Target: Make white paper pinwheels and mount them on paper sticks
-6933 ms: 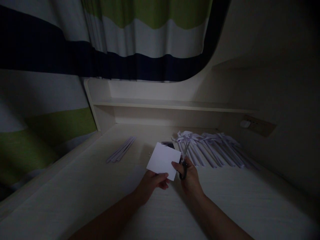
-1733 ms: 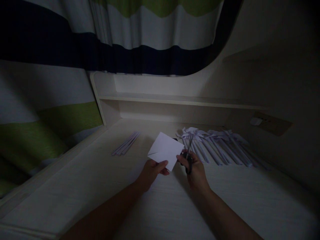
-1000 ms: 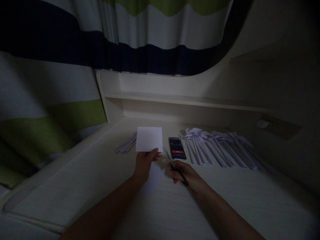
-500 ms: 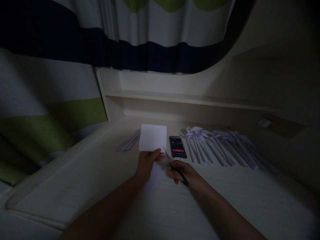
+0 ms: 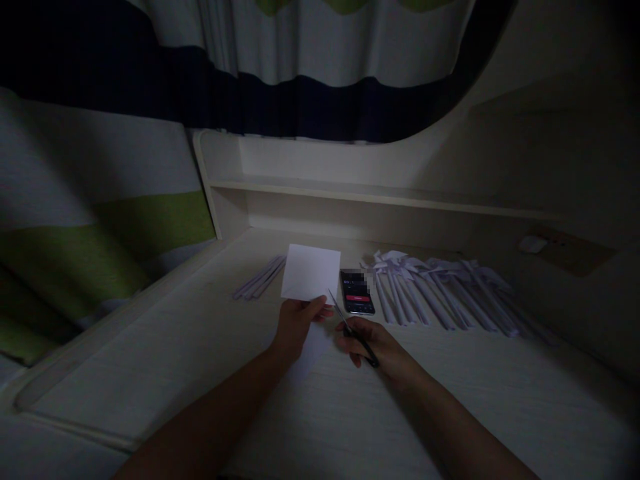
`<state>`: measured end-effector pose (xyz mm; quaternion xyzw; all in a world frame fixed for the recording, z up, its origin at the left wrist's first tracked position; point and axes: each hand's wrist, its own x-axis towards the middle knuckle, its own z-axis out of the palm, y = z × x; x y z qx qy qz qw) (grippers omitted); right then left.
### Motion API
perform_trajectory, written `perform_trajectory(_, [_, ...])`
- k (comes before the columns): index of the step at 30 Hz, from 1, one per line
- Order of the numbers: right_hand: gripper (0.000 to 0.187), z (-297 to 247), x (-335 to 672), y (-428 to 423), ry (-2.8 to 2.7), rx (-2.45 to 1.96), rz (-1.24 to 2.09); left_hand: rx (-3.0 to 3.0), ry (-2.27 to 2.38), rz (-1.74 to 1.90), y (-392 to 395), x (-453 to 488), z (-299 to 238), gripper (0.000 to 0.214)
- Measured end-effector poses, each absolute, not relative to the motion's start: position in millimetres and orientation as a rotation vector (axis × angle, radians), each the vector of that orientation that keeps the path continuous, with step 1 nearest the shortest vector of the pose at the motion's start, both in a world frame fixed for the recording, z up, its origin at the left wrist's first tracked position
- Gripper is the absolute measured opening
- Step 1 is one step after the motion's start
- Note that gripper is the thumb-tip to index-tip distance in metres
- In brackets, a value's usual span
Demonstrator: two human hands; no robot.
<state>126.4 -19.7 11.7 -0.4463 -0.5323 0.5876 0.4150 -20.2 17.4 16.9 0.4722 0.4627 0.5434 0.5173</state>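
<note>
My left hand pinches the lower edge of a white square sheet of paper, thumb on top, and holds it up off the desk. A pair of scissors with black handles is gripped in my right hand. Their narrow blades point up and to the left, and the tips lie at the paper's lower right corner, close to my left thumb. Whether the blades have the paper between them is too dim to tell. Beneath my left hand another pale sheet lies on the desk.
A phone with a lit screen lies right of the paper. Farther right is a row of rolled white paper sticks with folded tops. Several thin paper strips lie at left. A shelf spans the back; curtains hang left and above.
The paper has shifted slightly right and tilted a little clockwise in my left hand. The scissors stay at its lower right corner; the whole view has moved slightly.
</note>
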Motion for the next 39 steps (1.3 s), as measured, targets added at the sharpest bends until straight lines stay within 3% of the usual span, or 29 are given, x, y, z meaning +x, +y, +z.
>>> perform_trajectory(39, [0.028, 0.4, 127.8, -16.2, -1.366, -1.192, 1.333, 1.174, 1.074, 1.219, 10.4, -16.0, 16.9, 0.025])
